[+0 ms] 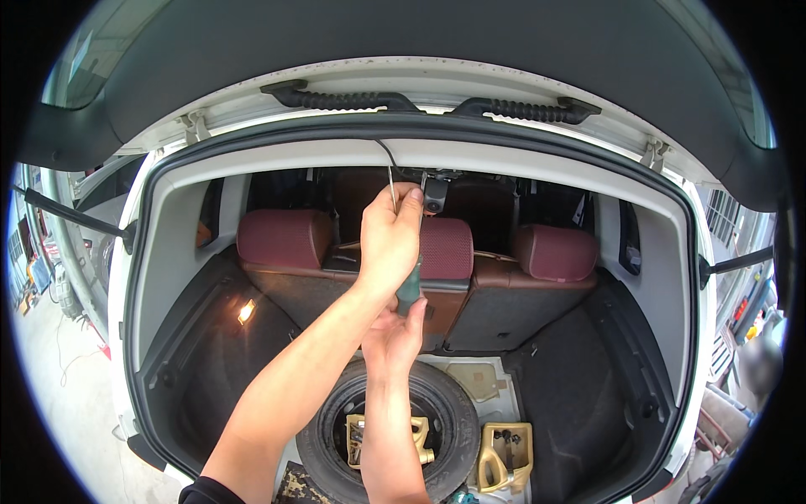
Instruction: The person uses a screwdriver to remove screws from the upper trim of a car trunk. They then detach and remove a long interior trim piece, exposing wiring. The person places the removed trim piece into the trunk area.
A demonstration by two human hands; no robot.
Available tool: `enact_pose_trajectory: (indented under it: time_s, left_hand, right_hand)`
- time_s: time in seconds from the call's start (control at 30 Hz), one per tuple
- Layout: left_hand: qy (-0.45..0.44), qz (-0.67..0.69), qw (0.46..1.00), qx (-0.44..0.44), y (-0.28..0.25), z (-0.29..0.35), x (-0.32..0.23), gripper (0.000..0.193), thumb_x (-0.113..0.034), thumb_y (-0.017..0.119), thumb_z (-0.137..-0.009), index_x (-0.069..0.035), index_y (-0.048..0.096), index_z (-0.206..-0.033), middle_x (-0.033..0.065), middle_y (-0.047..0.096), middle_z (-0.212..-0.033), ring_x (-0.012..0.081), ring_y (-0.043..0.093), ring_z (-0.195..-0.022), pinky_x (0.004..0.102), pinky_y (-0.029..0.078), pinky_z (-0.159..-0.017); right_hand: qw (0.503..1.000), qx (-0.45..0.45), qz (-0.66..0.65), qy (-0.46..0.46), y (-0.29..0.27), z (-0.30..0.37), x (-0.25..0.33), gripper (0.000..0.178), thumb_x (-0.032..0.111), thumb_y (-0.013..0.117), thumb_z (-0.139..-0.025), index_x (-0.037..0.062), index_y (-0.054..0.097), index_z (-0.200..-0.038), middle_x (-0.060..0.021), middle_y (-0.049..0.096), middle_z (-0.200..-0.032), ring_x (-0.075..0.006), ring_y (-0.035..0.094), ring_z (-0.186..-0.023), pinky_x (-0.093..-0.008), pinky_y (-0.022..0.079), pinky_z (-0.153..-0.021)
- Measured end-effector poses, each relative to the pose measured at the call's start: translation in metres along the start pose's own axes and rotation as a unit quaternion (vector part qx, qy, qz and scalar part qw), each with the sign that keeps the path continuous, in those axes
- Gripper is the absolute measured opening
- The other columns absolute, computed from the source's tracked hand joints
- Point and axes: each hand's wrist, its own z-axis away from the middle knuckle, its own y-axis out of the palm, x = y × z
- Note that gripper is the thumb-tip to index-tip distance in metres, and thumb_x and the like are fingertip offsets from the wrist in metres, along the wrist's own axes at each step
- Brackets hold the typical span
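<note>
My left hand (391, 231) is raised below the top edge of a car's open tailgate opening, fingers closed. A thin pale rod (391, 185) sticks up out of its grip, close to a black cable (384, 151) hanging from the roof trim. Below it, my right hand (393, 332) is palm up, its fingers around the green handle of a screwdriver (409, 286). The slim shaft runs upward beside my left thumb; its tip is hard to make out. Just right of my left fingertips hangs a small black camera-like device (435, 197).
Under my arms lies a spare wheel (315, 428) with a cut-open yellow jug (355, 441) inside. Another yellow jug (491, 475) holding dark parts stands to its right. Rear seat headrests (281, 238) are beyond; a lit lamp (246, 312) is at left. The raised tailgate (378, 34) is overhead.
</note>
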Motion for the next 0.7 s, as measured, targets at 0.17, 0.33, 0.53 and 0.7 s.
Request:
enact_pose_trajectory:
  time_s: [0.17,0.33,0.53,0.7]
  left_hand:
    - [0.018,-0.009,1.0,0.001,-0.004,0.0,0.004,0.019,-0.014,0.051,-0.096,0.002,0.061,-0.093,0.0022,0.059,-0.069,0.0063,0.049,-0.06,0.0251,0.042,-0.054]
    - [-0.01,0.011,1.0,0.007,0.007,0.0,-0.002,0.019,-0.013,0.05,-0.096,0.002,0.06,-0.093,0.0021,0.058,-0.068,0.0066,0.049,-0.06,0.0254,0.043,-0.055]
    - [0.012,0.017,1.0,0.0,-0.003,-0.004,0.011,0.019,-0.013,0.05,-0.096,0.002,0.061,-0.093,0.0005,0.055,-0.064,0.0054,0.046,-0.055,0.0245,0.04,-0.05]
    - [0.004,0.007,1.0,0.007,0.0,-0.005,0.007,0.02,-0.014,0.051,-0.096,0.003,0.062,-0.095,-0.0004,0.054,-0.063,0.0052,0.044,-0.052,0.0246,0.039,-0.048]
  right_hand:
    - [0.95,-0.232,0.125,-0.169,0.072,-0.005,-0.026,0.043,0.046,0.047,-0.096,0.0087,0.052,-0.117,-0.0079,0.057,-0.102,-0.0198,0.051,-0.087,-0.0344,0.041,-0.092]
    - [0.996,-0.086,0.037,0.002,0.028,-0.001,0.014,0.034,0.038,0.054,-0.094,0.0122,0.052,-0.116,-0.0079,0.056,-0.098,-0.0192,0.049,-0.081,-0.0341,0.042,-0.086]
    - [0.952,-0.247,0.115,-0.139,0.086,-0.011,-0.025,0.042,0.044,0.046,-0.096,0.0088,0.05,-0.119,-0.0032,0.054,-0.094,-0.0144,0.048,-0.084,-0.03,0.042,-0.079]
    - [1.0,0.004,-0.018,0.023,0.009,-0.003,0.005,0.031,0.023,0.059,-0.092,0.012,0.051,-0.119,-0.0059,0.056,-0.109,-0.0185,0.049,-0.099,-0.033,0.04,-0.094]
